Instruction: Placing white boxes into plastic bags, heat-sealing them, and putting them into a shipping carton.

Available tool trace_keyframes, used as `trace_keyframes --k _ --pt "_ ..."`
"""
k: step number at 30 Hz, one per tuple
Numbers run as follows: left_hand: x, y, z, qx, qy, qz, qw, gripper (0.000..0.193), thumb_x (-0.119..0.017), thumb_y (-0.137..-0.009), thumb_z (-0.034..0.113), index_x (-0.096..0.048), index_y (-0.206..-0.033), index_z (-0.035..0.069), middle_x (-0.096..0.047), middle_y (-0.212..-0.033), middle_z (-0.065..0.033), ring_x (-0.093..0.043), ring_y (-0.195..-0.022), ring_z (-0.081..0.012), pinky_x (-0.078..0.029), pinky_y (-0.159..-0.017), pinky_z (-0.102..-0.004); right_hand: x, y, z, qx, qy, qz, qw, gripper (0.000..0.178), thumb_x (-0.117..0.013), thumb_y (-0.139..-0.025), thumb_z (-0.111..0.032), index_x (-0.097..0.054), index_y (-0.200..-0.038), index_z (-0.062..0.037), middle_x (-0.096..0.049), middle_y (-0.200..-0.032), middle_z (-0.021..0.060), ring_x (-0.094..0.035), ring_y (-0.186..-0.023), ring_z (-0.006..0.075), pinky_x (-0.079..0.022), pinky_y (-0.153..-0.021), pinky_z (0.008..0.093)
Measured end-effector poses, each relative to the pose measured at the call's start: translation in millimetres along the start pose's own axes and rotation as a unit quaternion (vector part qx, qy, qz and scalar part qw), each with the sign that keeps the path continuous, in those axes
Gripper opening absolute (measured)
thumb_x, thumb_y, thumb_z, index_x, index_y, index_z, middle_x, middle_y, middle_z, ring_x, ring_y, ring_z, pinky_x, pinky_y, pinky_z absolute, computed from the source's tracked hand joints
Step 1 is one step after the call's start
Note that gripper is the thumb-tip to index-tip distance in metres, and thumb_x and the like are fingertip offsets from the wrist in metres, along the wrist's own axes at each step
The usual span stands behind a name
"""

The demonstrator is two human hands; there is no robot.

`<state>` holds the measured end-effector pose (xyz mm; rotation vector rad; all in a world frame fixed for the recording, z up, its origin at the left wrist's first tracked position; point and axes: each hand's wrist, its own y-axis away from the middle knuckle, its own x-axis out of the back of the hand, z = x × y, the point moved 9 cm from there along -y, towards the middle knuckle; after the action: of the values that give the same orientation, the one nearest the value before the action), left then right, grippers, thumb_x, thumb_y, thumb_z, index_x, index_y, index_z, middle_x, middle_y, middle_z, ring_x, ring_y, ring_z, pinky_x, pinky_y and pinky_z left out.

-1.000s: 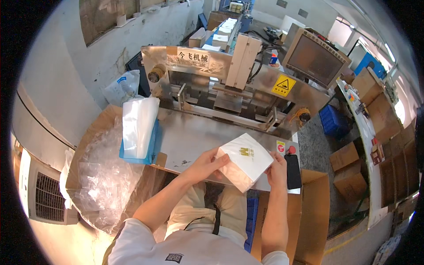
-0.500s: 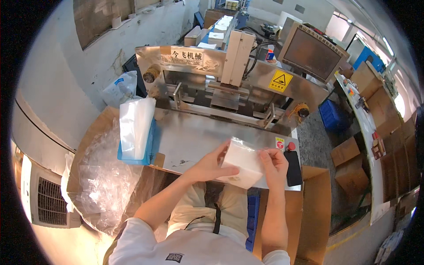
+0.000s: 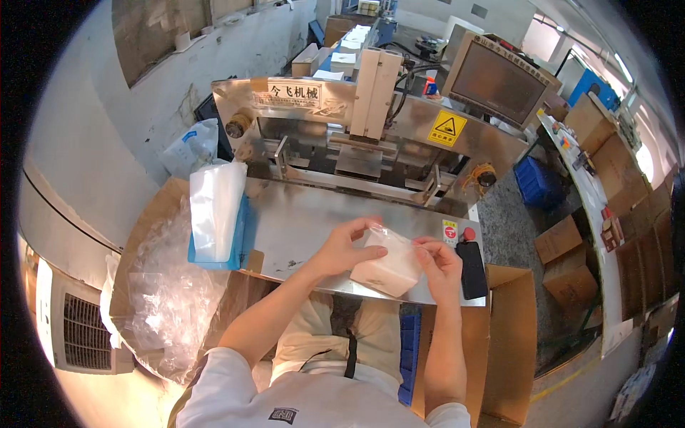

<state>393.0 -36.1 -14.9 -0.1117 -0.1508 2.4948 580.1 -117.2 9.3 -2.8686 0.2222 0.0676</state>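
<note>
A white, block-shaped pack (image 3: 389, 269) in a clear plastic bag is held between my two hands, over the near edge of the metal table (image 3: 292, 225). My left hand (image 3: 347, 248) grips its upper left side, with the thumb pressed on top near the bag's far end. At the right upper corner, my right hand (image 3: 440, 265) pinches the bag film between thumb and fingers. To the left stands a blue bin (image 3: 232, 251) with a stack of clear plastic bags (image 3: 217, 214) in it.
Behind the table is a metal machine (image 3: 364, 160) with a screen (image 3: 496, 82). A black phone (image 3: 471, 271) and a red button (image 3: 469, 234) lie at the right. A large carton of clear plastic (image 3: 168, 292) stands left, an open cardboard box (image 3: 508, 314) right.
The pack has moved slightly up and left, farther over the table. My left thumb has shifted up toward the bag's far end; my right hand keeps its pinch.
</note>
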Motion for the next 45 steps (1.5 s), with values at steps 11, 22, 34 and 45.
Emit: trace_keyframes --k 11,22,34,45 --pt "1.8 12.7 33.2 -0.089 -0.097 0.027 0.991 0.012 -0.076 -0.086 0.016 -0.073 -0.092 0.005 -0.065 -0.127 -0.0166 -0.057 -0.126 -0.0273 -0.041 -0.107 -0.0383 -1.7 8.3 -12.1 0.059 0.200 -0.030 0.977 0.021 -0.075 -0.081 -0.002 -0.070 -0.101 -0.0009 -0.065 -0.129 0.0122 -0.059 -0.120 0.0209 -0.043 -0.103 0.0341" --pt "-1.6 19.4 55.3 -0.086 -0.050 0.044 0.994 0.017 -0.071 -0.093 0.016 -0.073 -0.100 0.000 -0.071 -0.114 -0.0121 -0.064 -0.107 -0.0174 -0.049 -0.093 -0.0306 4.8 9.9 -17.1 0.003 0.035 0.047 0.998 0.012 -0.071 -0.092 -0.010 -0.070 -0.100 -0.0001 -0.069 -0.112 0.0096 -0.062 -0.098 0.0124 -0.049 -0.087 0.0276" --pt "-50.3 39.9 11.5 0.026 0.199 -0.131 0.971 0.104 -0.078 -0.088 0.033 -0.009 -0.160 0.004 -0.043 -0.150 -0.0158 -0.044 -0.135 -0.0217 -0.035 -0.112 -0.0357 44.4 8.9 37.2 -0.115 -0.144 0.162 0.969 0.015 -0.066 -0.096 -0.015 -0.067 -0.103 -0.0019 -0.069 -0.090 0.0043 -0.065 -0.080 0.0119 -0.053 -0.073 0.0258" --pt "-67.1 60.0 26.5 0.021 0.119 -0.060 0.991 0.091 -0.080 -0.085 0.017 -0.026 -0.157 0.004 -0.042 -0.151 -0.0119 -0.048 -0.131 -0.0197 -0.041 -0.108 -0.0347 58.2 28.0 93.2 -0.216 -0.275 0.251 0.903 0.025 -0.065 -0.097 -0.022 -0.063 -0.110 -0.0001 -0.068 -0.099 0.0076 -0.068 -0.088 0.0187 -0.054 -0.078 0.0327"
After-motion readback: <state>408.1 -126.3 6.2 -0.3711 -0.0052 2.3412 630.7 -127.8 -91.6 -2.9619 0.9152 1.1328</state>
